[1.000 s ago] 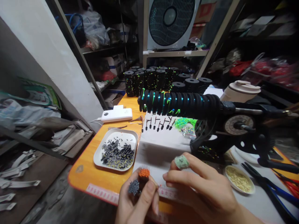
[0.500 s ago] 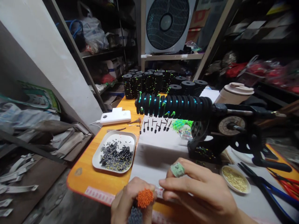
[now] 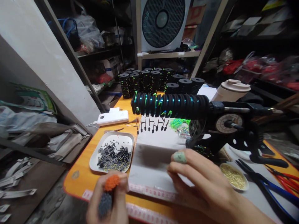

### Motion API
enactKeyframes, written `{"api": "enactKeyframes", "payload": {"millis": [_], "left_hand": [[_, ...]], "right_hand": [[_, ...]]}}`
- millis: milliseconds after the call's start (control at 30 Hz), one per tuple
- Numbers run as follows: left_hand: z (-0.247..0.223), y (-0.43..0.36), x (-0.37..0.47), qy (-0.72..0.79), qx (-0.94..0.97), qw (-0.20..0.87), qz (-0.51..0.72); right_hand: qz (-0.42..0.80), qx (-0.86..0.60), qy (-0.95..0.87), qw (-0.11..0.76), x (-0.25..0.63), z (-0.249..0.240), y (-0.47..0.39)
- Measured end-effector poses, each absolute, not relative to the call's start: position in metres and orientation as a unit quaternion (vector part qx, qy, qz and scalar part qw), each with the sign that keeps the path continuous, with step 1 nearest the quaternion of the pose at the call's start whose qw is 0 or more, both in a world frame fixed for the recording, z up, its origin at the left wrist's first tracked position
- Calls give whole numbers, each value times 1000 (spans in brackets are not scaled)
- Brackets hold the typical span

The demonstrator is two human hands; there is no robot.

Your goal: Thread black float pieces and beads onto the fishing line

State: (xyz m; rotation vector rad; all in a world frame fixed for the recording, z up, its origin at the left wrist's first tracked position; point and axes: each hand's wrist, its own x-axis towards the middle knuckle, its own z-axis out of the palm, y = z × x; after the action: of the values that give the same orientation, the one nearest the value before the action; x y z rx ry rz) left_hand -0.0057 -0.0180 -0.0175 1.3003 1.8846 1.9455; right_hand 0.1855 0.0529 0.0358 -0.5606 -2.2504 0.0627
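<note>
My left hand (image 3: 108, 199), at the lower middle, is closed round a bundle of thin strands (image 3: 112, 183) with bright orange tips; a dark grey part shows below them. My right hand (image 3: 203, 183) hovers over the white paper (image 3: 151, 155), its fingers curled and pressed together. Whatever may be between those fingertips is hidden. Green tape (image 3: 180, 157) wraps one finger. Beside my left hand stands a white tray (image 3: 93, 161) of small black and grey tubes. A pink measuring tape (image 3: 151, 191) lies along the paper's near edge.
A hand-cranked winder (image 3: 229, 124) carries a ridged black spool (image 3: 170, 104). Black spools (image 3: 146, 82) stand behind it. Small dark T-shaped pieces (image 3: 153, 124) lie on the paper. At right are a dish of gold bits (image 3: 233, 177), blue-handled pliers (image 3: 261, 183) and a cup (image 3: 231, 90).
My left hand has moved left with the bundle, away from my right hand. My right hand's fingers have drawn closer together. The camera view has shifted slightly.
</note>
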Motion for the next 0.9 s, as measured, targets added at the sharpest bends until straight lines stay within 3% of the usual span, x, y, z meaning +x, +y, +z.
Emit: {"api": "enactKeyframes", "payload": {"millis": [167,233,367,567,733,900], "left_hand": [[-13,0,-32,578,681,194,407],[-11,3,-31,587,685,231,364],[-6,-3,-17,598,560,334,467],[-1,-5,15,381,364,604,598],[-1,-1,40,364,270,634,627],[-2,-3,43,420,319,584,617]], "right_hand": [[59,-248,-883,395,185,40,54],[90,-258,-868,415,182,41,53],[144,-262,-855,425,178,41,53],[186,-304,-796,489,179,32,54],[241,-303,-765,515,174,31,51],[237,-301,-777,499,173,36,50]]}}
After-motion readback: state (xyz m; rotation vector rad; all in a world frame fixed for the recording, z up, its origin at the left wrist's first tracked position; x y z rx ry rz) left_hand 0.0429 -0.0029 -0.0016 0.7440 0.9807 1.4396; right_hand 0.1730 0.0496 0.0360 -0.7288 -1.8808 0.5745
